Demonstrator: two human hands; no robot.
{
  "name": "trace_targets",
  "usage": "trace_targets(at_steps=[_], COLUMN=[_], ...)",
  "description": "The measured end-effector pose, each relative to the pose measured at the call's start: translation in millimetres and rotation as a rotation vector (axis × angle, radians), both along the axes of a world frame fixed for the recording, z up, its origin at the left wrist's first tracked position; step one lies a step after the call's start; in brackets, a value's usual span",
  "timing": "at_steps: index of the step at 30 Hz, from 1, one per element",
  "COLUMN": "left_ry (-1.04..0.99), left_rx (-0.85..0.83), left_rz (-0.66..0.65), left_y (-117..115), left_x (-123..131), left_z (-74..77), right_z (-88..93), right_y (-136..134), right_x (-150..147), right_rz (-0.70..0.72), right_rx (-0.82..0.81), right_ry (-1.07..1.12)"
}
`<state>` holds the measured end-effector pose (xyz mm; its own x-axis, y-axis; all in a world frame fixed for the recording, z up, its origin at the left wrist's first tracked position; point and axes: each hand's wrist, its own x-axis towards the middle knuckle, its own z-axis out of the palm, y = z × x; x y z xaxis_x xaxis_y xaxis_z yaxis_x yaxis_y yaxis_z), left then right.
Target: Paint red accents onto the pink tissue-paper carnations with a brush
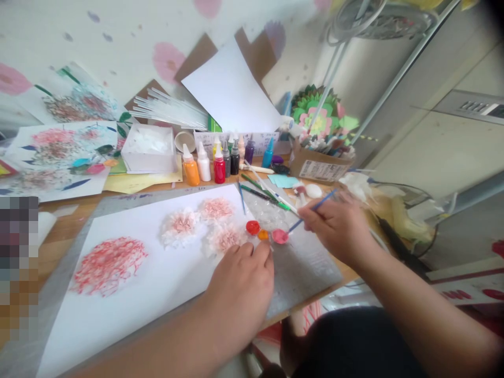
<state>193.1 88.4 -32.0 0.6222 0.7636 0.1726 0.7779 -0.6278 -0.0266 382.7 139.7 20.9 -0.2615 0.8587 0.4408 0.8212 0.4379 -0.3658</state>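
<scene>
1. The paper sheet is presenting a smooth, matt face.
2. The red flower is showing rough texture.
3. The red paint is appearing glossy.
4. The bottles are showing smooth plastic.
5. The table is exposing wood.

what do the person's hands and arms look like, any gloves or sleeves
The left hand and right hand are ordinary bare human hands without gloves. No sleeve shows on the left forearm or the right forearm, and no watch or bracelet shows. Blur hides finer details, so a thin ring or small marking can't be ruled out.
</scene>
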Motion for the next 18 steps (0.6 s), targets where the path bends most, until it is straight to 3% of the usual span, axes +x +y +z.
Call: trace_targets(at_steps=[18], left_ry=[0.016], left_rx=[-0.018], left_rz=[0.002], left_y=[-0.1], left_x=[-0.3], left_z=[-0.5], right_z=[2.4], right_y=[1.3], right_x=[0.0], right_rz=[-0.034], right_rx=[-0.087], right_ry=[0.053])
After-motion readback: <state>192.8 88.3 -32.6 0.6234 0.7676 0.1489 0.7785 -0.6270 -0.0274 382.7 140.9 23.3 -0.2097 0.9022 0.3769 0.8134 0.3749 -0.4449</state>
